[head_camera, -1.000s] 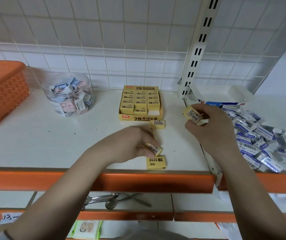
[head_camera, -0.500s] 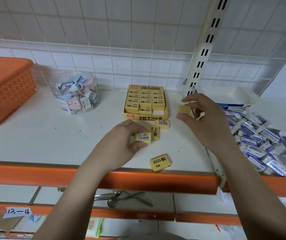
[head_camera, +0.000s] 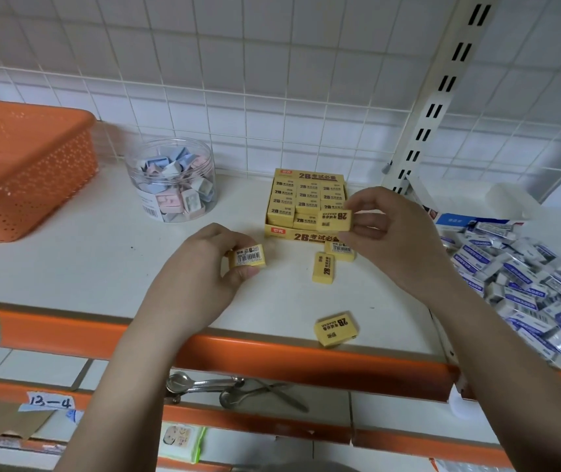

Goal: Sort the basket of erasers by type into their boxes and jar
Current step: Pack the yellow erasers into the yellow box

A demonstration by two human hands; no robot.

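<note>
White square tiles back a white shelf [head_camera: 68,267] with an orange front lip. At the upper left of the frame sits an orange perforated basket [head_camera: 23,172]; right of it, a clear round jar [head_camera: 171,180] holds pink, blue and white erasers. At centre, against the tiles, stands an open yellow box [head_camera: 306,202], nearly filled with rows of yellow 2B erasers.

Low of centre, the left hand [head_camera: 204,270] pinches a yellow eraser [head_camera: 247,256] between thumb and curled fingers, barcode side up, above the shelf. The right hand [head_camera: 391,233] pinches a second yellow eraser [head_camera: 334,220] between thumb and fingertips, printed face up, just over the box's front right corner.

Three more yellow erasers lie loose on the shelf: a barcode-up eraser [head_camera: 340,250] just in front of the box, an end-on eraser [head_camera: 323,268] touching it, and a lone eraser [head_camera: 335,328] near the shelf's front edge.

On the right side of the frame spreads a pile of blue-and-white erasers [head_camera: 527,287], with an open white and blue carton [head_camera: 476,212] behind it.
</note>
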